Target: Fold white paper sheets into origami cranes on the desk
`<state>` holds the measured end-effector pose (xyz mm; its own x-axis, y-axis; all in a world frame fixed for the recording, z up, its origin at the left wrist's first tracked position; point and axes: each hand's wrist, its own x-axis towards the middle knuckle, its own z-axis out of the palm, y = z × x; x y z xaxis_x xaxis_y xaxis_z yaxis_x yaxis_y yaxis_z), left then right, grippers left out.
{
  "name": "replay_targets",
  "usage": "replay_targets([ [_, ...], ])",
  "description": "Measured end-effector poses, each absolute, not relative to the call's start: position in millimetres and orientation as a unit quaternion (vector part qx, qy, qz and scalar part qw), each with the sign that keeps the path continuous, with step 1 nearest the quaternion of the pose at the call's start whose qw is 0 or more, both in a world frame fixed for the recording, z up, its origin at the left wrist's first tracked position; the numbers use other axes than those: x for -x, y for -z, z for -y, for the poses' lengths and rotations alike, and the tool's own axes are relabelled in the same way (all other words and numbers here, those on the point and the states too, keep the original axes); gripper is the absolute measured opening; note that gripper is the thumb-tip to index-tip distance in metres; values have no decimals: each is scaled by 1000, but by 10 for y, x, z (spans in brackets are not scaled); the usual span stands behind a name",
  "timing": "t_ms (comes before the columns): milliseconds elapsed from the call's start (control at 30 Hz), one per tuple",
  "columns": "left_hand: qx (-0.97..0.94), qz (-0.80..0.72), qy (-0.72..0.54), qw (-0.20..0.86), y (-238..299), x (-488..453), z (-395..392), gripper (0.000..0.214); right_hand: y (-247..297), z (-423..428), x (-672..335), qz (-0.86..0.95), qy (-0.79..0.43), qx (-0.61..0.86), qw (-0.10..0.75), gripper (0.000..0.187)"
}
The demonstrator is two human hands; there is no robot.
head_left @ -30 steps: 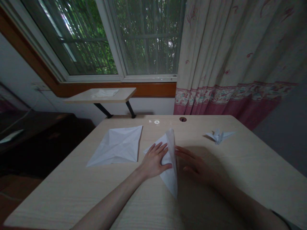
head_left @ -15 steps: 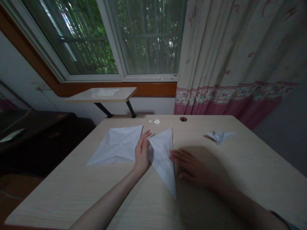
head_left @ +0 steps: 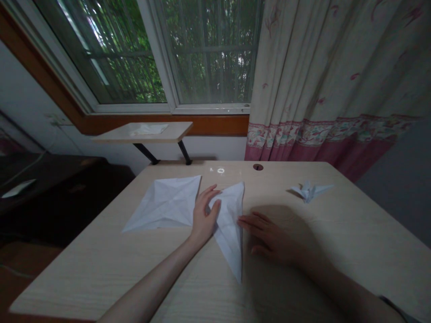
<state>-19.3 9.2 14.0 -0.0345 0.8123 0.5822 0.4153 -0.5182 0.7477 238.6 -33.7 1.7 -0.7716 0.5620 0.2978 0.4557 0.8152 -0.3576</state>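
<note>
A white paper folded into a long triangle (head_left: pixel 232 229) lies flat in the middle of the light wooden desk (head_left: pixel 303 269). My left hand (head_left: pixel 204 214) rests on its left corner, fingers stretched and slightly curled over the paper's edge. At the paper's right edge my right hand (head_left: pixel 269 237) lies flat on the desk, fingertips touching the fold. A creased, unfolded white square sheet (head_left: pixel 164 204) lies just left of my left hand. A small folded paper crane (head_left: pixel 310 191) sits at the far right of the desk.
A cable hole (head_left: pixel 257 167) opens near the desk's back edge. Behind stands a small raised shelf (head_left: pixel 144 133) under the window, with a floral curtain (head_left: pixel 330 80) at the right. A dark cabinet (head_left: pixel 50 188) stands to the left of the desk.
The paper's raised flap was laid down flat into a triangle. My left hand slid left from the paper's middle to its left corner. My right hand barely moved.
</note>
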Motion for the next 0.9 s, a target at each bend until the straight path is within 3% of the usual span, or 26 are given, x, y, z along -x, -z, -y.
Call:
replay_targets([
  [267, -652, -477, -568, 155, -137, 219, -122, 16, 4, 318, -2376, 941, -145, 263, 159, 70],
  [567, -745, -494, -440, 82, -102, 170, -158, 12, -22, 325, -2352, 941, -151, 272, 129, 75],
  [900, -768, -512, -372, 98, -60, 177, -171, 20, 9, 332, -2353, 941, -143, 278, 129, 76],
])
